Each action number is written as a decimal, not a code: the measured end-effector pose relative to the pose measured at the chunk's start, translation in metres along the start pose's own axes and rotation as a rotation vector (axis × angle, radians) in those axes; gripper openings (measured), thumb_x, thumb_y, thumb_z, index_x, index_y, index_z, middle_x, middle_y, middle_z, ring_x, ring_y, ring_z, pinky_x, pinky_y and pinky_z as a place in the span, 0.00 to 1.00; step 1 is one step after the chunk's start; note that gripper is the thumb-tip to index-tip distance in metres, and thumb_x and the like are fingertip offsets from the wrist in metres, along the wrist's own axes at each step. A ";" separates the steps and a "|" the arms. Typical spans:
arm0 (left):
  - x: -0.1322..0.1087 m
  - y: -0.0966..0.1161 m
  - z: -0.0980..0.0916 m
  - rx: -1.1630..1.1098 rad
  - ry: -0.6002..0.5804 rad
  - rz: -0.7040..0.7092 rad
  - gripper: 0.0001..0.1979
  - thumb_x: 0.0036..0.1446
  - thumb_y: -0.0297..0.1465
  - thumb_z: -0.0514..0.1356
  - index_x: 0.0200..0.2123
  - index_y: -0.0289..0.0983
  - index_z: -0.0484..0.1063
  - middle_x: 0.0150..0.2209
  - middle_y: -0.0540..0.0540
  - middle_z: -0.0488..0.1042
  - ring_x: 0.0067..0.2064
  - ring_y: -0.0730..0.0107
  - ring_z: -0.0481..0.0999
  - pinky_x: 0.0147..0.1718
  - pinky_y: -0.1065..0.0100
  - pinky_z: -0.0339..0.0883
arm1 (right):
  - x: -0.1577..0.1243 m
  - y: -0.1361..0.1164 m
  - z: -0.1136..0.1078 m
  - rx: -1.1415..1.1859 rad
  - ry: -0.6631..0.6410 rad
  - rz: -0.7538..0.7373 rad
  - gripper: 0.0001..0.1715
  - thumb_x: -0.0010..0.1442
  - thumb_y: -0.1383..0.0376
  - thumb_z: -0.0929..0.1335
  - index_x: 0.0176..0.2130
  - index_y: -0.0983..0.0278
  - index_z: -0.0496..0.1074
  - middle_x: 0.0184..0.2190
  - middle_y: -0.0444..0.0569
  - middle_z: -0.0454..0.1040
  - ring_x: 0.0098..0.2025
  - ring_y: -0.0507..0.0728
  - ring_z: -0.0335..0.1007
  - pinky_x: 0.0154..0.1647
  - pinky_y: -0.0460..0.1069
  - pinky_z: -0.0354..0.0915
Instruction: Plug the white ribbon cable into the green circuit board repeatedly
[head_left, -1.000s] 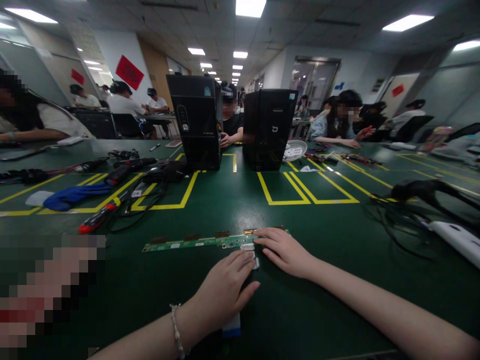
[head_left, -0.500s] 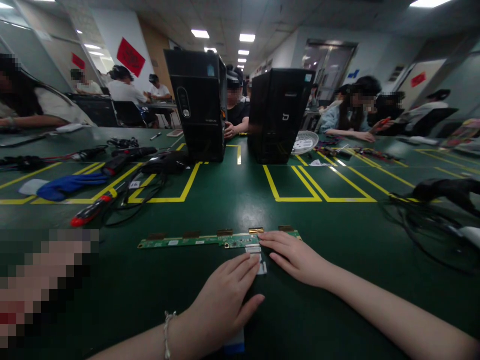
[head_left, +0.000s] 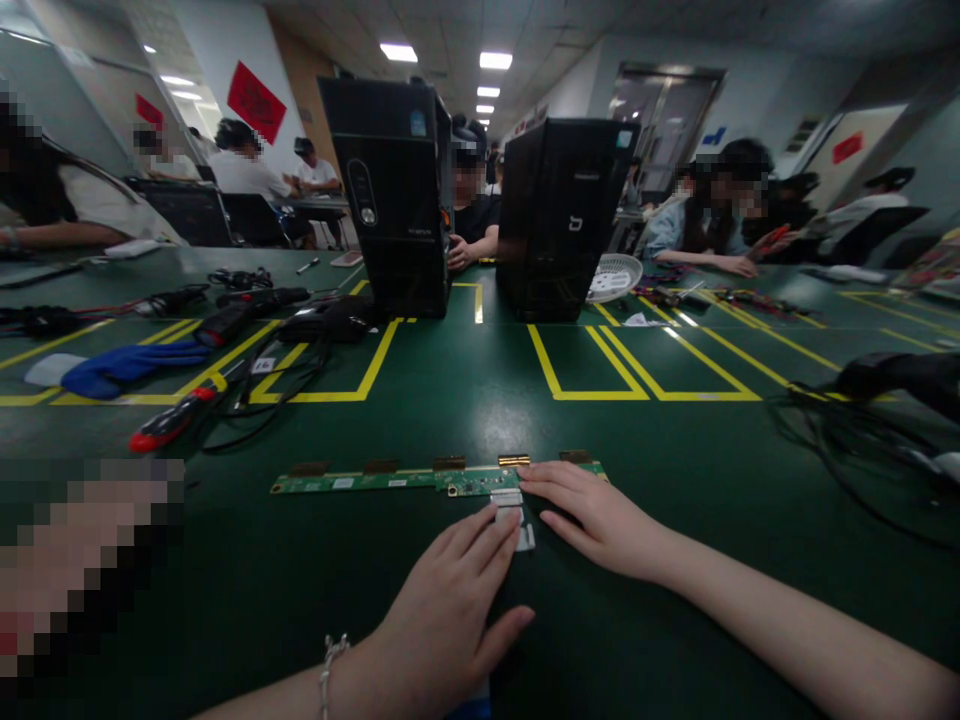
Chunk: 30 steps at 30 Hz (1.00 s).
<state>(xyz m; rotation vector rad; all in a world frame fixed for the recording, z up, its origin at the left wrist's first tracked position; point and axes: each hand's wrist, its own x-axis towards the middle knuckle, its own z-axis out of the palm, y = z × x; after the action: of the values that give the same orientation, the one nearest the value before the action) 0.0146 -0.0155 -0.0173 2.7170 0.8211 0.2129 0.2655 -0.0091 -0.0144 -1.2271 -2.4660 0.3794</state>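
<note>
While spanning the flat ribbon cable (head_left: 507, 504) with the left hand (head_left: 457, 590), resting fingertips near its upper end, close to the near edge of the circuit board (head_left: 480, 484), probably to hold the cable flat and in line. Extending the left fingers side by side, palm down, with the thumb well apart; pinching nothing.

Covering most of the cable with palm and wrist, showing only the upper end and, apparently, a blue end (head_left: 472, 708) at the bottom; leaving any join with the board too small to confirm.

Setting the right hand (head_left: 589, 512) low over the right part of the board, with fingers lightly spread, reaching to just beside the gold-coloured flex tab (head_left: 514, 461); likely bracing the board against sliding or turning. Gripping nothing visibly; hiding the finger undersides, thus leaving full contact unclear.

Positioning the board crosswise on the green tabletop (head_left: 637, 640), directly ahead, with dark flex tabs (head_left: 381, 466) along the far edge, presumably to put the cable side nearest the body. Facing the left computer tower (head_left: 386, 200) and right computer tower (head_left: 562, 220), both standing upright beyond yellow tape outlines (head_left: 600, 396), presumably marking allotted places.
</note>
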 end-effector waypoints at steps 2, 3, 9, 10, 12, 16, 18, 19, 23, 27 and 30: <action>0.000 0.001 -0.001 0.003 -0.019 0.000 0.32 0.67 0.47 0.48 0.67 0.34 0.55 0.68 0.42 0.57 0.68 0.53 0.56 0.63 0.51 0.57 | 0.000 0.000 0.000 -0.005 0.000 0.004 0.22 0.69 0.62 0.60 0.60 0.61 0.64 0.59 0.53 0.67 0.63 0.59 0.59 0.63 0.59 0.59; 0.000 0.001 -0.001 0.001 -0.021 -0.001 0.32 0.67 0.47 0.48 0.67 0.34 0.55 0.68 0.42 0.57 0.68 0.53 0.56 0.63 0.51 0.57 | 0.000 0.000 0.000 -0.004 0.001 0.006 0.22 0.68 0.62 0.60 0.60 0.61 0.64 0.59 0.53 0.67 0.63 0.59 0.59 0.63 0.59 0.59; 0.000 -0.002 0.002 -0.037 0.005 -0.006 0.32 0.67 0.47 0.49 0.67 0.36 0.54 0.68 0.41 0.57 0.68 0.52 0.56 0.62 0.49 0.58 | 0.001 0.000 -0.001 0.007 0.001 -0.007 0.22 0.68 0.63 0.61 0.60 0.61 0.64 0.59 0.54 0.68 0.63 0.59 0.59 0.63 0.59 0.60; 0.001 -0.002 0.002 -0.040 0.003 -0.006 0.32 0.67 0.47 0.49 0.67 0.36 0.54 0.68 0.41 0.57 0.68 0.52 0.56 0.62 0.49 0.58 | 0.001 0.000 -0.001 0.006 0.001 -0.005 0.22 0.68 0.63 0.61 0.60 0.61 0.64 0.59 0.53 0.68 0.63 0.59 0.59 0.63 0.59 0.59; 0.001 -0.002 0.002 -0.042 -0.010 -0.012 0.32 0.67 0.47 0.48 0.67 0.36 0.54 0.68 0.41 0.57 0.67 0.52 0.56 0.62 0.49 0.58 | 0.000 0.001 0.000 0.002 0.000 -0.002 0.21 0.68 0.63 0.61 0.59 0.60 0.65 0.59 0.53 0.67 0.63 0.59 0.59 0.63 0.60 0.59; 0.001 -0.001 0.001 -0.032 -0.041 -0.035 0.32 0.67 0.47 0.47 0.67 0.35 0.54 0.68 0.41 0.55 0.68 0.51 0.55 0.62 0.47 0.58 | 0.000 0.001 0.000 -0.012 -0.013 -0.002 0.21 0.69 0.63 0.60 0.59 0.61 0.65 0.60 0.53 0.67 0.63 0.58 0.58 0.64 0.59 0.59; 0.001 -0.001 0.001 -0.032 -0.042 -0.041 0.32 0.67 0.47 0.47 0.68 0.35 0.53 0.69 0.42 0.54 0.68 0.51 0.55 0.62 0.47 0.57 | 0.000 0.000 -0.001 -0.013 -0.014 -0.004 0.21 0.68 0.63 0.60 0.59 0.61 0.65 0.60 0.53 0.67 0.64 0.58 0.58 0.64 0.58 0.59; 0.001 -0.001 0.001 -0.034 -0.041 -0.042 0.32 0.67 0.47 0.47 0.68 0.35 0.53 0.69 0.42 0.54 0.68 0.51 0.55 0.62 0.47 0.57 | 0.000 0.000 -0.001 -0.011 -0.012 -0.005 0.21 0.68 0.63 0.60 0.59 0.61 0.65 0.60 0.53 0.67 0.63 0.58 0.58 0.64 0.58 0.59; 0.001 -0.001 0.001 -0.043 -0.040 -0.043 0.32 0.67 0.47 0.47 0.68 0.36 0.54 0.68 0.41 0.55 0.68 0.51 0.55 0.62 0.47 0.57 | 0.001 -0.001 -0.002 -0.006 -0.011 -0.006 0.22 0.68 0.64 0.61 0.60 0.61 0.64 0.59 0.53 0.67 0.63 0.58 0.59 0.63 0.59 0.59; 0.000 -0.001 0.000 -0.031 -0.050 -0.039 0.32 0.68 0.47 0.46 0.68 0.35 0.53 0.69 0.42 0.54 0.68 0.52 0.54 0.63 0.47 0.57 | 0.001 -0.001 -0.001 -0.018 -0.011 -0.003 0.22 0.68 0.64 0.60 0.60 0.62 0.64 0.59 0.53 0.67 0.63 0.58 0.59 0.63 0.59 0.59; 0.001 -0.002 0.002 -0.017 -0.048 -0.029 0.32 0.68 0.47 0.46 0.68 0.34 0.53 0.69 0.41 0.54 0.68 0.53 0.54 0.63 0.48 0.56 | 0.001 -0.002 -0.002 -0.028 -0.025 -0.006 0.24 0.68 0.65 0.60 0.62 0.62 0.61 0.61 0.53 0.65 0.63 0.58 0.58 0.64 0.59 0.58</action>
<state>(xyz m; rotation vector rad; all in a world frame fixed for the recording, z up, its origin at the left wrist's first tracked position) 0.0146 -0.0143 -0.0193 2.6819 0.8414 0.1470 0.2643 -0.0094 -0.0117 -1.2323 -2.5042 0.3625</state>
